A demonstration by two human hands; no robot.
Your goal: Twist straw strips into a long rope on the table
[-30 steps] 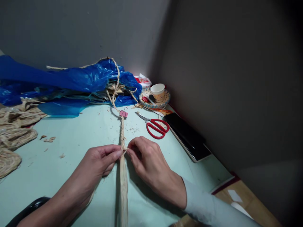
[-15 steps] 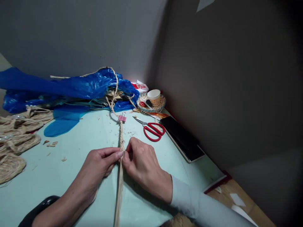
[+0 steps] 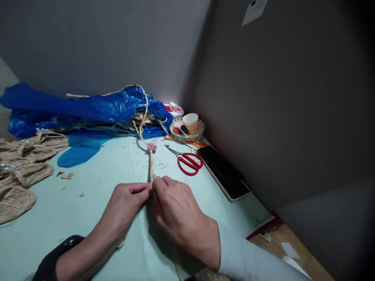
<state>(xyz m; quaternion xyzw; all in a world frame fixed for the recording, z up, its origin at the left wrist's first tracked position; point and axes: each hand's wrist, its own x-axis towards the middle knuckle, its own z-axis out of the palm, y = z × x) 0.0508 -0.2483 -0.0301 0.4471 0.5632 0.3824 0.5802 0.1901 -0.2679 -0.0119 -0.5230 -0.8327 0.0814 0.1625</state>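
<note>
A braided straw cord runs across the pale green table from a pink binder clip toward me. My left hand and my right hand meet at the near end of the braid, both pinched closed on the straw strands. The loose strands below the pinch are hidden under my hands. Beyond the clip the cord curls up over a blue plastic bag.
Red-handled scissors lie right of the cord, beside a black tablet. A paper cup stands on a patterned plate in the corner. Woven straw bundles pile up at the left. Straw scraps dot the table.
My right hand has rolled over the strands, so its back now covers the flat straw that showed below the pinch. The view has shifted slightly.
</note>
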